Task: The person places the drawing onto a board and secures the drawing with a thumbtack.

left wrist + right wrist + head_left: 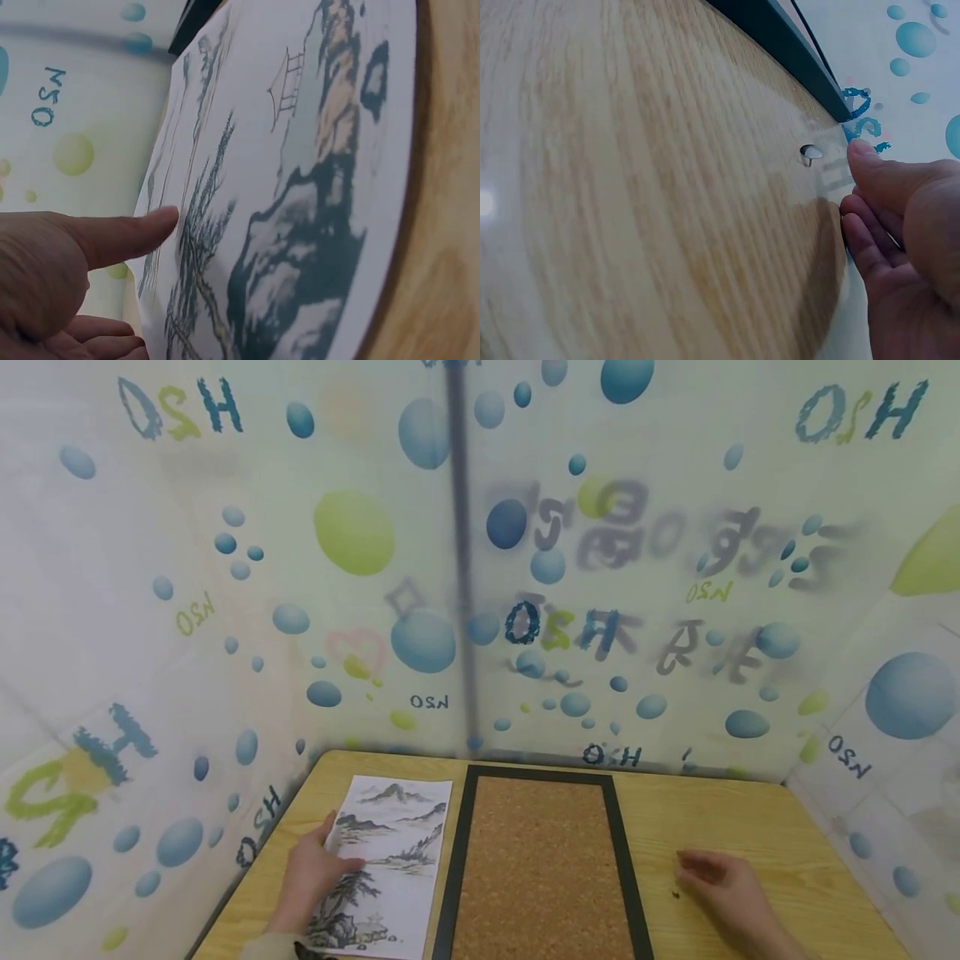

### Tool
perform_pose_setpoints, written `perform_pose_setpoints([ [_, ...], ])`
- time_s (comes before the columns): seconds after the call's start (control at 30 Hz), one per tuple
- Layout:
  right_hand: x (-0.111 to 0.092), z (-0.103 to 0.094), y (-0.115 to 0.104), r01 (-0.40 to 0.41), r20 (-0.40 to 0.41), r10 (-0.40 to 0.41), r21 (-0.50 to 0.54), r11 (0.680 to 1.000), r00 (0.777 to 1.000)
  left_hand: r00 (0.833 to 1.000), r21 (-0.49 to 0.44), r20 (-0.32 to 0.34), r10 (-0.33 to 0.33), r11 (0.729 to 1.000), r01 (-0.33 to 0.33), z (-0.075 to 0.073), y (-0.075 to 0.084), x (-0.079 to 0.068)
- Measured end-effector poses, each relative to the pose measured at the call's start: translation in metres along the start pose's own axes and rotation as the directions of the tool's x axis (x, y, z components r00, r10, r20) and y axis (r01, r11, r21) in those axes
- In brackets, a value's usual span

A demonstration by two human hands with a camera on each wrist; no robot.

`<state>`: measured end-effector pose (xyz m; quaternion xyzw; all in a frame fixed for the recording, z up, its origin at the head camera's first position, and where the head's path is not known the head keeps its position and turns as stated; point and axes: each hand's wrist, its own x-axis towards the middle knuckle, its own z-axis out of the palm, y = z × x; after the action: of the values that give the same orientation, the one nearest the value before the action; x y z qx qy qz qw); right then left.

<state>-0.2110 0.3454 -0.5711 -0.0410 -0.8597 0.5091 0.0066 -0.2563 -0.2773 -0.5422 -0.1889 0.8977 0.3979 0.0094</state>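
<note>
"What is being held by the fingers?"

"Nothing is being held by the right hand (723,893); its fingers are being loosely curled, with a narrow gap being left beneath the thumb. Just beside the fingertips, at nine o'clock of that hand, a tack (811,154) is being borne by the table (705,818)."

"And by the left hand (311,872)?"

"Its thumb is being laid straight over the nine-o'clock edge of the printed sheet (401,868); whether a pinch is being made cannot be told."

"Where is room being left?"

"The sheet is being seen at nine o'clock of the cork board (547,868), parted from the black frame by a narrow strip of wood. A wider stretch is being left at three o'clock, running to the table's edge. The far edge is being bordered by a patterned backdrop (675,460)."

"Which way is the sheet being pointed?"

"Its long axis is being slanted slightly, from one o'clock to seven, printed mountains being shown uppermost."
</note>
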Motion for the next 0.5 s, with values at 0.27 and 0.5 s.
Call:
perform_pose_setpoints([
  [0.27,-0.0027,-0.0004,-0.0026,0.022,0.0,-0.022,-0.113,0.993,1.0,0.996,0.047,-0.089,-0.019,0.999,0.023,0.0019,-0.0053,0.0024],
  [0.5,-0.0045,0.001,-0.0029,0.092,0.017,-0.09,-0.185,0.978,0.996,0.987,0.0,-0.16,-0.022,1.0,0.023,0.0021,-0.0054,-0.0001],
])
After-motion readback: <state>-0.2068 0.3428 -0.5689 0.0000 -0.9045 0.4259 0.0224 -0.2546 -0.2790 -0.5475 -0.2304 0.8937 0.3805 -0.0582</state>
